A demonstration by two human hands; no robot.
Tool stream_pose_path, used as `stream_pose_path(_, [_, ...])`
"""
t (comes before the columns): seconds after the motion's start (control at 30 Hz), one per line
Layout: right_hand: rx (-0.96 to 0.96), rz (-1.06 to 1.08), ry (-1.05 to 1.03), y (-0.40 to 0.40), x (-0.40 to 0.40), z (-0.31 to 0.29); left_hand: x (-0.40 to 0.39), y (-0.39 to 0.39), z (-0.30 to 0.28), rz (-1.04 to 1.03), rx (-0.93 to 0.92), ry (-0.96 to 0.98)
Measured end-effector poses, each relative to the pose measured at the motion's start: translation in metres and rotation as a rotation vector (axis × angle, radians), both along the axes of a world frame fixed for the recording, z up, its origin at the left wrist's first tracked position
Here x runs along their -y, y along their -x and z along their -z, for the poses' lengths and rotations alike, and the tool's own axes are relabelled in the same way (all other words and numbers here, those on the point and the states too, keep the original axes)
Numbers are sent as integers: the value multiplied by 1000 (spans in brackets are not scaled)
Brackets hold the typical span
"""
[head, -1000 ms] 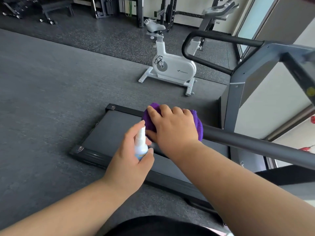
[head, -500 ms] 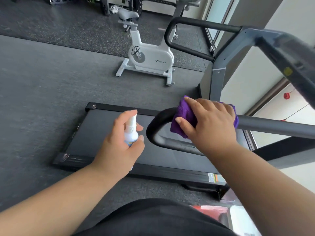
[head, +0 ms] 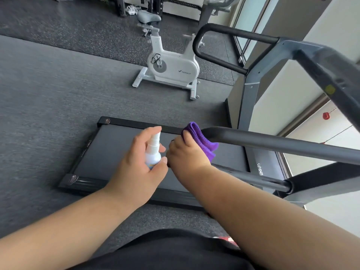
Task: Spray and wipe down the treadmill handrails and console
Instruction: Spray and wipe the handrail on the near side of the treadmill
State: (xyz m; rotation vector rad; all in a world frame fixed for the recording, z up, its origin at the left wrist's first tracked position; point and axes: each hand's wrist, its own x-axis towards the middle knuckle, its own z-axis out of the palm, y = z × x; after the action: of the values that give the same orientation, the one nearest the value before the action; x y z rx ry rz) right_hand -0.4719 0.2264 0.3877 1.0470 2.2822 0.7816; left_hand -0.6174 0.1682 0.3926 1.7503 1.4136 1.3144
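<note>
Right hand slid purple cloth to handrail bend | left hand grips spray bottle | bike: MERACH

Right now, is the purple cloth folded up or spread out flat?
Folded up. The purple cloth shows doubled layers with rounded fold edges, bunched under the right hand at the curved end of the handrail.
</note>
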Motion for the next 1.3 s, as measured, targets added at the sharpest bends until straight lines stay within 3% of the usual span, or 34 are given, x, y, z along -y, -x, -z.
stream_pose_path(0.13, [-463, -1, -55, -14, -4, -19, 3, 11, 2, -25, 19, -11])
stream_pose_path(0.27, [-821, 188, -236, -54, -6, -48, 6, 21, 5, -31, 62, 4])
stream_pose_path(0.4, [-1100, 412, -256, -102, -8, -64, 6, 27, 1, -25, 77, -4])
stream_pose_path(0.5, [-1001, 422, -300, -91, -7, -61, 5, 24, 1, 3, 87, 8])
stream_pose_path(0.87, [-382, 37, -110, -19, 7, -6, -1, 2, 2, 87, -12, 6])
stream_pose_path(0.97, [-445, 27, -127, -26, 7, -15, 0, 1, -3, 90, -8, -11])
stream_pose_path(1.17, [-931, 271, -199, -62, 1, -58, 2, 12, -3, 66, 35, -39])
stream_pose_path(1.23, [-902, 321, -218, -60, 3, -58, 4, 15, -1, 54, 44, -44])
stream_pose_path(1.3, [-749, 334, -242, -47, 5, -51, 6, 15, -1, 52, 46, -52])
